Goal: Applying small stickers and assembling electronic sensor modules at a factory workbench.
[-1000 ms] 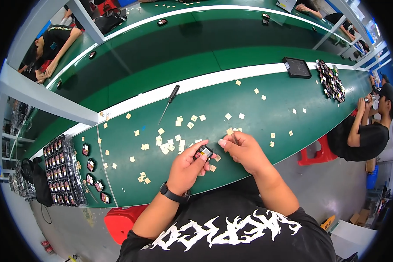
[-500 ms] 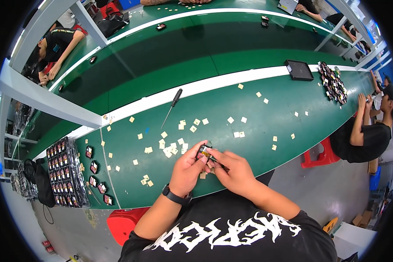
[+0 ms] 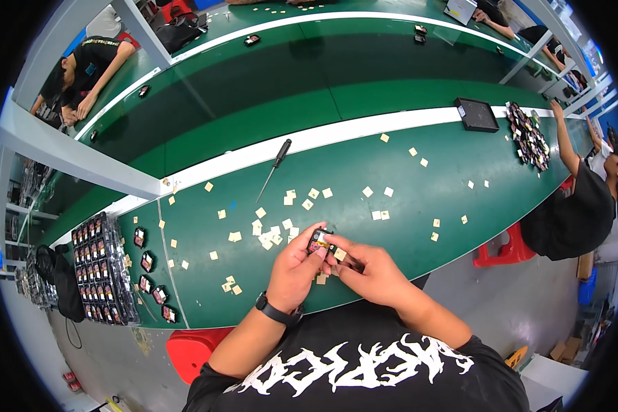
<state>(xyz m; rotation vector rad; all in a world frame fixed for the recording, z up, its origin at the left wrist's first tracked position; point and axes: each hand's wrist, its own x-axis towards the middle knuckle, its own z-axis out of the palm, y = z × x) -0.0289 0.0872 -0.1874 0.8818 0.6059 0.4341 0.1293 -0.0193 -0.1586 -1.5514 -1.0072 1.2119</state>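
Observation:
Above the near edge of the green table, my left hand (image 3: 292, 273) is closed around a small black device (image 3: 318, 240) with colourful and white parts on its face. The left thumb presses on its lower side. My right hand (image 3: 372, 273) meets it from the right, fingers bent, with a small cream square (image 3: 340, 254) at its fingertips. A dark, thin thing lies between the right fingers and thumb; its kind is hidden. Many similar cream squares (image 3: 276, 231) lie scattered on the table beyond my hands. A screwdriver (image 3: 279, 159) with a black handle rests farther off.
At left, several black devices (image 3: 147, 261) lie beside a tray (image 3: 132, 302) filled with more. A black open box (image 3: 476, 115) and a heap of devices (image 3: 527, 137) stand at far right. A co-worker (image 3: 563, 206) sits there, arm reaching out. A grey post (image 3: 82, 154) rises at left.
A cream square now shows at my right fingertips, which have drawn slightly right off the device's face. The co-worker at right has leaned and reached an arm toward the far side.

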